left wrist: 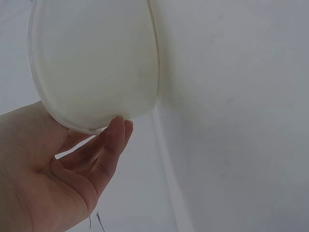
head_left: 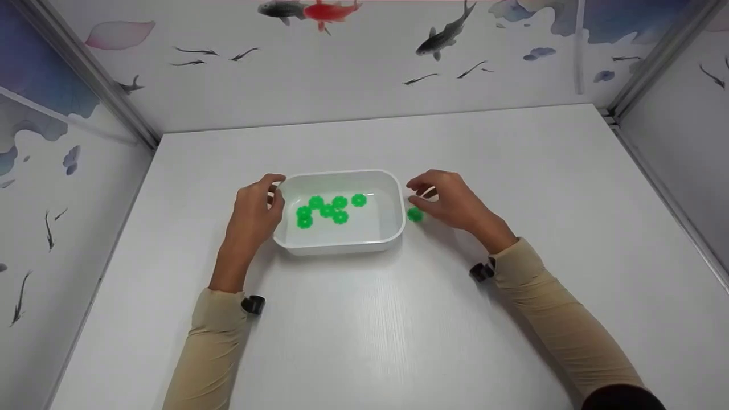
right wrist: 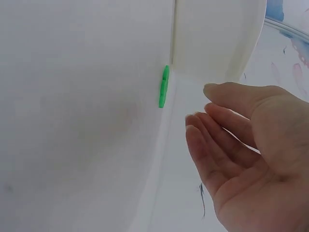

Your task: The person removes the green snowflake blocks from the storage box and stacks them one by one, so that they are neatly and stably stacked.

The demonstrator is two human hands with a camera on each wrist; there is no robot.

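A white rectangular tub with rounded corners stands on the table, with several small green flower-shaped pieces lying flat inside. My left hand holds the tub's left end at the rim; in the left wrist view its fingertips press the outer wall and the thumb is hidden behind the rim. Just outside the tub's right end lies a single green flower-shaped piece, seen edge-on in the right wrist view. My right hand hovers by it, fingers loosely bent, thumb apart from them and nothing between.
The white table spreads around the tub. White panels printed with fish rise at the back and both sides, joined by metal posts. Both sleeves carry a black wrist camera near the cuff.
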